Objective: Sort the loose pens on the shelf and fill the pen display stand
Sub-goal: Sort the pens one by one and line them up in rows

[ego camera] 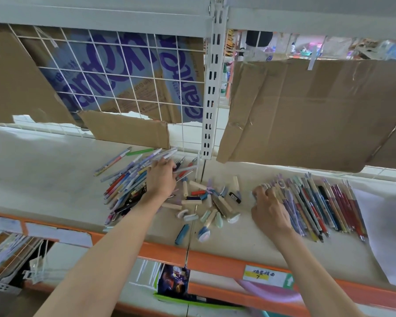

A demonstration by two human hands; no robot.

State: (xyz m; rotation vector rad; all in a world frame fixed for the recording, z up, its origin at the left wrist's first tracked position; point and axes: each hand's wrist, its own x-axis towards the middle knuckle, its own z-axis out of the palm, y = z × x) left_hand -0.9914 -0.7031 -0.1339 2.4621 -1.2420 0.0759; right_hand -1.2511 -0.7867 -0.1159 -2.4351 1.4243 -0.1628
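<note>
Pens lie in two groups on the white shelf (44, 170), and the hands sit one on each group. The messy pile of loose pens (126, 179) is on the left side. Those pens point many ways, but most slant from low on the left to high on the right, toward the back of the shelf. The left hand (161, 177) is right on top of this pile. Its fingers reach into the far end of the pile and curl round a few pens there, though I cannot tell just how many.

The tidy row of pens (318, 207) is on the right side. These pens lie side by side, and their long way runs from the back of the shelf toward the front edge, leaning a little to the right. The right hand (270, 209) rests on the left end of this row, with bent fingers touching the pen tops. I cannot tell if it pinches one.

Between the two groups sits a small heap of caps and short bits (206, 202).

So the next pen to sort is closest to the left hand, and it must travel right, past the caps, to join the row. No pen display stand shows here.
</note>
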